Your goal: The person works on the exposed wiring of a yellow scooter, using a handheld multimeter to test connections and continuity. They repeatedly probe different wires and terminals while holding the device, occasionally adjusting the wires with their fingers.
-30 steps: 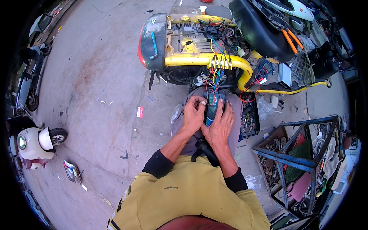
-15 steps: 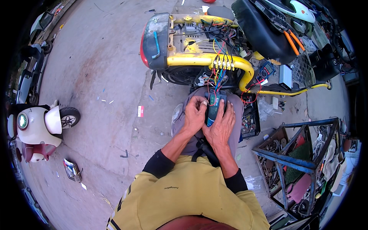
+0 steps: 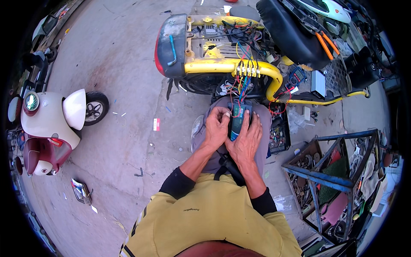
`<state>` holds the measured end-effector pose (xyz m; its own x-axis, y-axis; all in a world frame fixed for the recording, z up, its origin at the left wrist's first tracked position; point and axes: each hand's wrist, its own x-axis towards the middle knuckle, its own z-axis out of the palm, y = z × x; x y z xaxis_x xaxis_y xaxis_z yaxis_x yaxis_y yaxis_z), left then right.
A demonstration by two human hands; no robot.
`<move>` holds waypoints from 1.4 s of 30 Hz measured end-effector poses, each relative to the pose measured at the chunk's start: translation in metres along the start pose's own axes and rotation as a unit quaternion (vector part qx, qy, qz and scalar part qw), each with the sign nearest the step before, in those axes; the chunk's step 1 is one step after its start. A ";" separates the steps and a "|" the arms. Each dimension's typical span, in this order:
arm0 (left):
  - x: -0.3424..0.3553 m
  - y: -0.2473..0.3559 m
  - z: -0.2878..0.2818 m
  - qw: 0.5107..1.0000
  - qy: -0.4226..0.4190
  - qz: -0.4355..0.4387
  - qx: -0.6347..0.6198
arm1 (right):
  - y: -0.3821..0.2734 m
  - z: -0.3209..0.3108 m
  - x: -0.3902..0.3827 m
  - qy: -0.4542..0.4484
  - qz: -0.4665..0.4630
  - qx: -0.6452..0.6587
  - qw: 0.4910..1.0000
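Note:
A dark electronic box (image 3: 236, 125) with a label rests on my grey-clad lap, red, blue and other wires (image 3: 243, 90) running from it up to a terminal strip (image 3: 247, 70) on the yellow scooter frame (image 3: 199, 67). My left hand (image 3: 216, 127) is pinched at the box's upper left, where a thin red wire meets the fingertips; what exactly it grips is too small to tell. My right hand (image 3: 245, 139) grips the box from the right, its fingers along the face and side.
A black seat (image 3: 287, 36) with orange-handled tool (image 3: 324, 45) lies on the scooter, near a multimeter (image 3: 296, 76) and silver box (image 3: 317, 84). Right are a parts tray (image 3: 279, 135) and blue metal rack (image 3: 314, 173). A white scooter (image 3: 49, 115) and small tray (image 3: 81, 191) are left.
The white scooter at the left has moved toward the upper right and shows more of its body and front wheel. My hands and the box are almost unchanged.

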<state>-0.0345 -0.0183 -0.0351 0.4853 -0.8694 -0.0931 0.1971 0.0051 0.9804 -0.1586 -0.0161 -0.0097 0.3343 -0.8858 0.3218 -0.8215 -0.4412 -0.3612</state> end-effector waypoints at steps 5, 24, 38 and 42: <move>0.001 -0.005 0.000 1.000 0.007 0.009 -0.017 | -0.001 -0.002 0.001 -0.003 -0.003 0.003 1.000; 0.001 0.004 -0.012 0.999 -0.007 -0.018 -0.044 | -0.002 -0.016 0.037 0.082 -0.105 0.080 0.988; 0.003 0.010 -0.009 0.997 -0.016 -0.046 -0.065 | 0.002 -0.019 0.047 0.047 -0.084 0.132 0.987; 0.009 0.008 -0.014 0.997 -0.038 -0.025 -0.056 | 0.002 -0.023 0.054 0.028 -0.059 0.171 0.983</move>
<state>-0.0166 -0.0188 -0.0309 0.4080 -0.9045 -0.1238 0.3153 0.0123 0.9489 -0.1526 -0.0617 0.0267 0.3851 -0.8203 0.4228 -0.5724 -0.5717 -0.5878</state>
